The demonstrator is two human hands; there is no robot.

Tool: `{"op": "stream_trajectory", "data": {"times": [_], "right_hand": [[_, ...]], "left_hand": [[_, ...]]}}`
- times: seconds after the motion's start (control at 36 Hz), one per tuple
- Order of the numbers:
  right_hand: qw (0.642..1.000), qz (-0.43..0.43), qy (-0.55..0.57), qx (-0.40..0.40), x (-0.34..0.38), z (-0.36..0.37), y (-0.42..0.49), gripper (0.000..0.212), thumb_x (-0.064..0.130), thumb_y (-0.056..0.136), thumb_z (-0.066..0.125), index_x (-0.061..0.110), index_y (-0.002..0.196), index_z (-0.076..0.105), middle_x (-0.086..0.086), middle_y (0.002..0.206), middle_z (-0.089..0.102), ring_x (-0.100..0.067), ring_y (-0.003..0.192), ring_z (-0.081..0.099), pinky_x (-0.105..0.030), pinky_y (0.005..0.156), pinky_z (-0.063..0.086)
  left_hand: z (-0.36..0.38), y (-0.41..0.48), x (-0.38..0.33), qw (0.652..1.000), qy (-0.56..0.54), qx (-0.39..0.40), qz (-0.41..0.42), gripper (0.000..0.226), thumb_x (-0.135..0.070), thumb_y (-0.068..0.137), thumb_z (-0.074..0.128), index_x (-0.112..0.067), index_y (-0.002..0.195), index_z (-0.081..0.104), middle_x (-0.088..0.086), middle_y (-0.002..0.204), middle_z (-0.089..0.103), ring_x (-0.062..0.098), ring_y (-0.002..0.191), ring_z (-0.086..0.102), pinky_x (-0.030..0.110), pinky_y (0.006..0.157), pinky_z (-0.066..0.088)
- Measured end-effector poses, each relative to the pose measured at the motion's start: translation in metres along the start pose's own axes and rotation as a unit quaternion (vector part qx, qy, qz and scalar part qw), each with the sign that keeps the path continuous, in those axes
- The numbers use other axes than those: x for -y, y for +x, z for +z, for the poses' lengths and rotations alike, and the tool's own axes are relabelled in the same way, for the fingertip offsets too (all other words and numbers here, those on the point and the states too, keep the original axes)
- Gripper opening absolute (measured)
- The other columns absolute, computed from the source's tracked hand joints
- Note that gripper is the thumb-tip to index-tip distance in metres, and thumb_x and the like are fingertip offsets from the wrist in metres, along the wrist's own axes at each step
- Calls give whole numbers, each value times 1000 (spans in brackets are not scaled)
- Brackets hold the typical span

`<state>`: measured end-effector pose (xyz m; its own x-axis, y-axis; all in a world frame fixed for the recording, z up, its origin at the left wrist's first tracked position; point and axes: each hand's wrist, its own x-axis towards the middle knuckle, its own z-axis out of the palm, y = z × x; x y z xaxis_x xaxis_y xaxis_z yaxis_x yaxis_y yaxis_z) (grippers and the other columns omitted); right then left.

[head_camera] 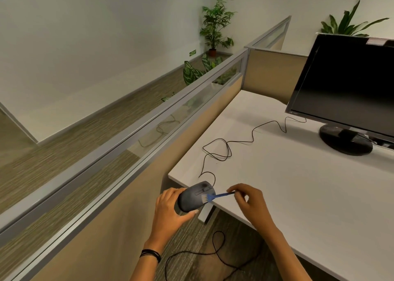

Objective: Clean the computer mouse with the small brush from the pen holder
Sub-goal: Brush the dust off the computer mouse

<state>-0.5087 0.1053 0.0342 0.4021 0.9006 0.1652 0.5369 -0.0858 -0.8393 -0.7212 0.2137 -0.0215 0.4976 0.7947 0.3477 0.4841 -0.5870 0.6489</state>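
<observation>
Head view, looking down past the desk corner. My left hand point(170, 208) is wrapped around the rear of the computer mouse point(195, 196), palm under it and thumb along its near side, so the mouse is lifted off the white desk point(287, 174) and hangs in the air just off the desk's near corner, over the carpet. I judge I hold it there so that loosened dust falls to the floor, not onto the work surface, and so I can tilt the shell toward me. Buttons and scroll wheel face up and toward the right hand, which leaves the seams open to the bristles. My right hand point(248, 201) pinches the far end of the small blue brush point(215, 196) between thumb and fingertips, a light pen-like hold; the bristle head lies against the mouse's front right side, near the button edge. Gripping the handle at its tail gives reach and a soft stroke, I think, at some cost in pressure. The mouse cable point(226, 146) runs from the mouse's nose in loose loops across the desk toward the monitor point(351, 84); the slack is what lets me hold the mouse away from the desk without tugging. More cable droops below toward the floor. Pen holder not in sight. Cleaning looks to be under way; how much of the shell is done I cannot tell.
</observation>
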Motion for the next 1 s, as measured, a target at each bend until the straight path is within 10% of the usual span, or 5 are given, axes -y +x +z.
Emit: {"op": "stream_trajectory", "data": {"times": [0.17,0.36,0.58,1.0], "right_hand": [[993,17,-18,-111,-9,-15,7,20,0,87,50,12,89,66,7,82,62,-7,71,58,-10,64,45],[1000,6,-2,13,-9,-16,9,25,4,89,48,23,89,65,16,79,62,-5,75,57,-13,64,46],[987,61,-56,-139,-47,-45,19,18,1,87,49,9,86,66,1,74,62,-8,59,54,-12,56,39],[963,163,67,-204,-108,-101,15,31,-3,88,42,14,85,68,-8,68,63,-14,57,51,-20,54,40]], "left_hand": [[6,8,-3,1000,0,0,14,62,-62,62,66,-25,111,55,-17,102,50,-3,98,42,18,89,29],[23,20,-6,1000,-14,9,19,64,-59,60,68,-24,112,55,-16,104,52,-4,99,40,22,89,30],[44,30,-15,999,-30,-2,14,59,-56,62,66,-27,112,54,-24,99,45,-9,95,36,20,87,29],[143,68,-58,999,-21,3,-29,56,-34,53,85,-17,100,60,-1,91,60,18,85,56,31,79,39]]}}
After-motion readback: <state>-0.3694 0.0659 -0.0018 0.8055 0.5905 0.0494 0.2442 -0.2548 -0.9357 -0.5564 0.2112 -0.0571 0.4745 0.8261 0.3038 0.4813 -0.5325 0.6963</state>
